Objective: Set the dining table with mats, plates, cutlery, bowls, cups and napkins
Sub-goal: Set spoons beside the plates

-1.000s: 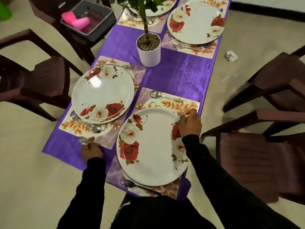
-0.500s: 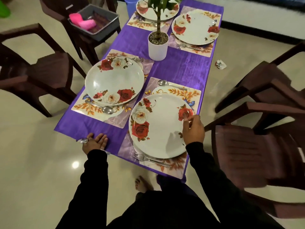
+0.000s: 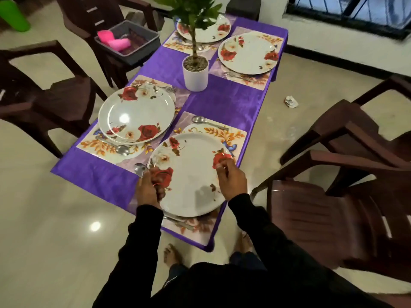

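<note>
- comparing the head view with the earlier frames: the left hand (image 3: 148,189) has come off the bare purple cloth (image 3: 224,103) at the table's near corner and now sits at the left rim of the near plate (image 3: 189,174), fingers curled round a spoon (image 3: 139,169) whose bowl shows just above the knuckles.
- the right hand (image 3: 231,181) stays at the same plate's right rim, fingers bent over the edge; it appears to pinch the rim, though the contact is partly hidden.
- judgement: both hands are now on one setting, so the step in hand is likely laying the spoon beside this plate (or nudging the plate square on its mat (image 3: 231,134)).
- head view, what holds what: the near mat carries the plate, a second spoon (image 3: 201,120) at its far edge and a fork (image 3: 178,220) at its near edge, partly under the plate's shadow.
- the left mat (image 3: 93,145) carries a plate (image 3: 136,113), a spoon and a fork.
- two far settings also have plates; cutlery there is partly hidden by the potted plant (image 3: 195,70).
- the grey bin (image 3: 133,38) on a chair holds two pink cups (image 3: 114,41) lying on their sides.
- judgement: no bowls, cups or napkins are on the table, so the task is roughly half done.
</note>
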